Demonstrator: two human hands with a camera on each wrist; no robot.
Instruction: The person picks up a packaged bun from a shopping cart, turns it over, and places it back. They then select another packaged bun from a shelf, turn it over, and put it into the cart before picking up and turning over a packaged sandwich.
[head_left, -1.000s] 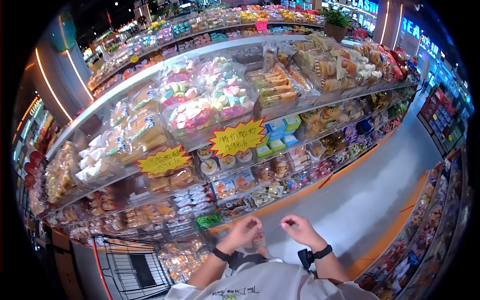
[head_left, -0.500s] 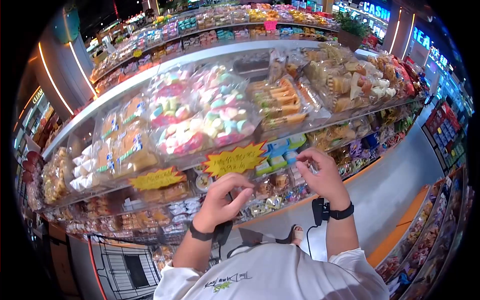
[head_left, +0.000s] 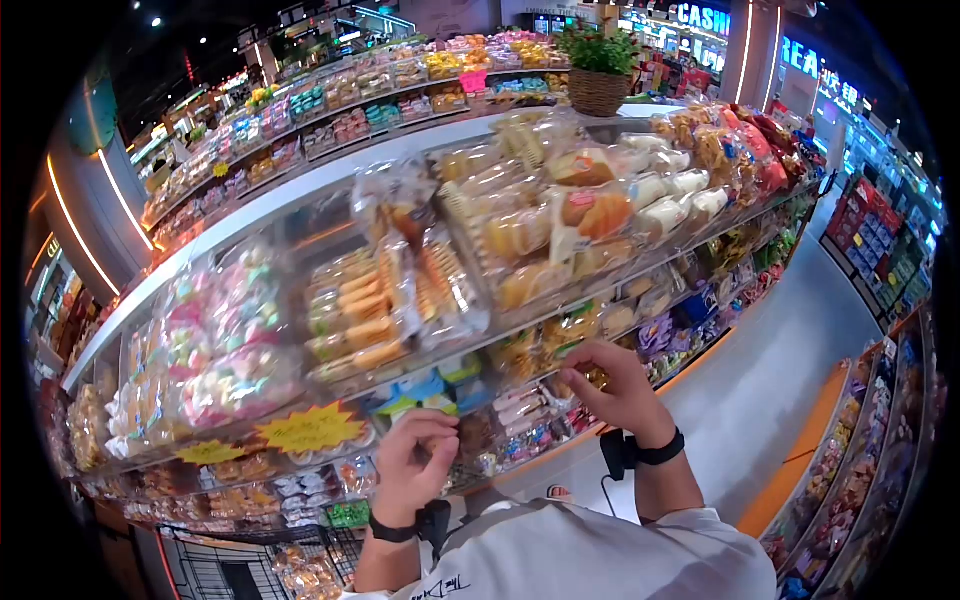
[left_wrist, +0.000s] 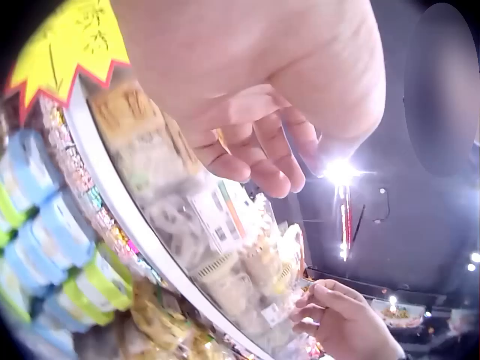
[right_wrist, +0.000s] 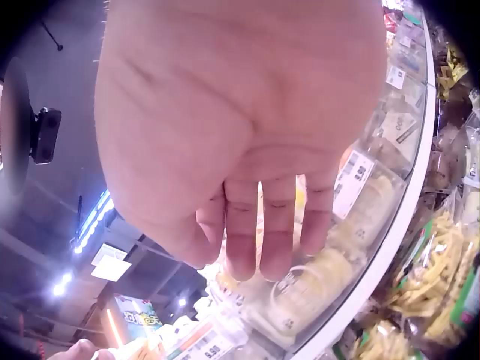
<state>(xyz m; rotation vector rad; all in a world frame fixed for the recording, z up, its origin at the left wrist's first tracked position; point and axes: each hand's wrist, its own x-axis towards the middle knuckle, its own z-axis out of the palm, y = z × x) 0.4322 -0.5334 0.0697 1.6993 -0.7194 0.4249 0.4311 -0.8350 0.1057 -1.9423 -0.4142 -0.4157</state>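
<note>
Left hand (head_left: 412, 465) and right hand (head_left: 625, 398) empty, half-open, fingers loosely bent. Snack packs (head_left: 525, 412) lie beyond, outside both grips.

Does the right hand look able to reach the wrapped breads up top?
Probably yes: the right hand is empty, and nothing seems to block the wrapped breads beyond the white shelf edge.
</note>
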